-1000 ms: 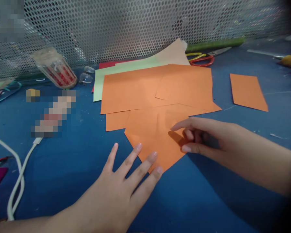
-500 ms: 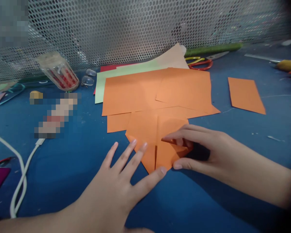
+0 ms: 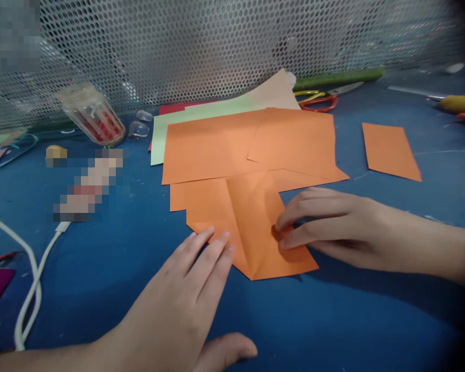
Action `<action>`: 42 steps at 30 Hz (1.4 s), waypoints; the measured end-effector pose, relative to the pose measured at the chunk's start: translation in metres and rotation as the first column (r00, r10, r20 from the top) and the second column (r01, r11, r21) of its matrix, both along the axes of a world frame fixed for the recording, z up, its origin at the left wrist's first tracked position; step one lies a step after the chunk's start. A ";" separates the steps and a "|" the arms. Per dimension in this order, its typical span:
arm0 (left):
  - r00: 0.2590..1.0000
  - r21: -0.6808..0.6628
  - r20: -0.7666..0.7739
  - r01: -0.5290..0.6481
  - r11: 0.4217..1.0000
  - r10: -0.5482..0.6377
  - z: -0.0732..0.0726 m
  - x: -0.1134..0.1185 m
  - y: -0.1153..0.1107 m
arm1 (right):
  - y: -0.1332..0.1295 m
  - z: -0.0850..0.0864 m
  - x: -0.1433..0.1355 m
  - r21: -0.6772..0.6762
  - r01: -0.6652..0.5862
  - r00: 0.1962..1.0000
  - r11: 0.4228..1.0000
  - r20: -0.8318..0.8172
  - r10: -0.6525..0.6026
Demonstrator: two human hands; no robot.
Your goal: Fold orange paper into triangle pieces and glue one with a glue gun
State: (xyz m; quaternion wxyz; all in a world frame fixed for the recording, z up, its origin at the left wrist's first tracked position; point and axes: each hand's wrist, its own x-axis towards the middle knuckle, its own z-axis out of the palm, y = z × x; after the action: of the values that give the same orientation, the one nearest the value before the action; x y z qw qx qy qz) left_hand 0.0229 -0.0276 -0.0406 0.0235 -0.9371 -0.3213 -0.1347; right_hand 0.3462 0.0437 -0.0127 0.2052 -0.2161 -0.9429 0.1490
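A creased orange sheet of paper (image 3: 251, 222) lies in front of me, with a fold line down its middle and its right flap opened out. My left hand (image 3: 182, 294) rests flat at its lower left edge, fingers stretched and fingertips on the paper, thumb out over the table. At the right flap, my right hand (image 3: 333, 227) has its fingertips and thumb closed in a pinch on the paper. Larger orange sheets (image 3: 209, 150) lie beyond, partly under the creased one. Off to the right is a small orange piece of paper (image 3: 391, 152).
Pale green paper (image 3: 158, 139) shows under the orange sheets. Behind them lie scissors (image 3: 321, 103) and a green stick (image 3: 341, 78) beside a metal mesh (image 3: 217, 51). A jar (image 3: 96, 119), glasses (image 3: 139, 128) and a white cable (image 3: 36, 268) are at left.
The folded right flap of the orange paper has been opened outward to the right by my right hand. My left thumb has come off the paper toward me.
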 end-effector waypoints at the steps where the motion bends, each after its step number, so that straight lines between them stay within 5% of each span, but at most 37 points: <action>1: 1.000 -0.032 -0.016 0.012 0.999 -0.012 0.003 0.002 0.002 | 0.001 0.002 0.001 -0.006 -0.010 1.000 1.000 0.015 0.010; 7: 0.996 -0.084 -0.032 0.084 0.993 -0.087 0.023 0.016 0.014 | -0.001 0.001 0.001 -0.085 0.012 1.000 0.996 0.009 -0.012; 17: 0.967 -0.163 0.085 0.253 0.954 -0.242 0.029 0.004 0.015 | -0.003 -0.003 -0.001 -0.252 0.104 0.986 0.962 -0.100 -0.133; 25: 0.972 -0.277 0.073 0.235 0.932 -0.224 0.034 0.002 0.017 | -0.004 -0.004 -0.006 -0.230 0.116 0.986 0.966 -0.093 -0.140; 37: 0.961 -0.183 0.045 0.276 0.944 -0.272 0.025 0.004 0.012 | -0.024 -0.008 -0.021 -0.470 0.367 0.894 0.803 -0.059 -0.443; 42: 0.967 -0.189 0.055 0.254 0.949 -0.248 0.028 0.008 0.013 | -0.027 -0.009 -0.020 -0.390 0.375 0.903 0.841 -0.052 -0.427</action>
State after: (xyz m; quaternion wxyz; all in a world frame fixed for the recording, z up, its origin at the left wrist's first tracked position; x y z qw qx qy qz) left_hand 0.0312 -0.0148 -0.0130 -0.0902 -0.9659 -0.2114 -0.1189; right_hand 0.3259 0.0171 -0.0212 0.2514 -0.4330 -0.8148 0.2924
